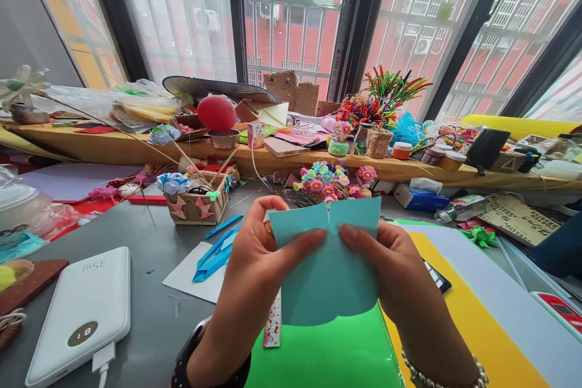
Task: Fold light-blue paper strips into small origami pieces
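Note:
A light teal paper sheet (330, 279) is held up in front of me, with a short split at the middle of its top edge. My left hand (268, 254) pinches it left of the split, thumb on the near face and fingers behind. On the other side, my right hand (386, 254) grips it the same way, its thumb close to the split. Below the sheet lie a bright green sheet (327, 357) and a patterned ruler (273, 324). Blue folded paper strips (216, 257) rest on white paper (184, 276) beside my left hand.
A white power bank (86, 309) with a cable lies at the left. Behind my hands are a cardboard box (195, 206), crochet flowers (327, 179) and a crowded ledge (291, 163). Yellow paper (477, 315) and a tissue pack (421, 197) are at the right.

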Motion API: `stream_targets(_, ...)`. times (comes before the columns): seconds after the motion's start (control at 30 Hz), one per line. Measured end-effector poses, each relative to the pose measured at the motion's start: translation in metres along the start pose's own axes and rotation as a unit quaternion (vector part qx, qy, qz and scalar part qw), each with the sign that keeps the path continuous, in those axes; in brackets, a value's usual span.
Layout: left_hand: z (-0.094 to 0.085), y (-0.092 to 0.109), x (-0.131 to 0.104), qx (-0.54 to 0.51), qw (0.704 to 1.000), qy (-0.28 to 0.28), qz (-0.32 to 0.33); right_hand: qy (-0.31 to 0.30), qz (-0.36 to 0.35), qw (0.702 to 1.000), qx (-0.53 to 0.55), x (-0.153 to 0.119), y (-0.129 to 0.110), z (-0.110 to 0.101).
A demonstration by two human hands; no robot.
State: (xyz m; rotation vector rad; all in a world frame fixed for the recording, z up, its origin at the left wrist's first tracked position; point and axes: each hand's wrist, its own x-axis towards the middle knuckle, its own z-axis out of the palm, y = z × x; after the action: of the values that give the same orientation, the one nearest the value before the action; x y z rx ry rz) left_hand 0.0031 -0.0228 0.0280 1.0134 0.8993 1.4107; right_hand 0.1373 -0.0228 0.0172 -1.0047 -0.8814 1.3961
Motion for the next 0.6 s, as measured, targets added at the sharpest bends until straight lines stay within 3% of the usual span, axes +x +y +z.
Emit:
stream_targets(0.17,-0.0007,-0.0010,0.0010,-0.003,1.000,-0.006,0.012,-0.010,0.014,1.000,0.008,0.0012,0.0006,-0.0010)
stream_targets(0.47,-0.0004,0.0025,0.0008,0.065,0.997,0.011,0.047,0.055,-0.058,0.994,-0.072,-0.0028,0.0017,0.0043)
stream_targets(0.6,-0.0003,0.0021,0.0000,0.084,0.993,0.029,0.073,0.048,-0.076,0.992,-0.089,-0.0040,0.0010,0.0056)
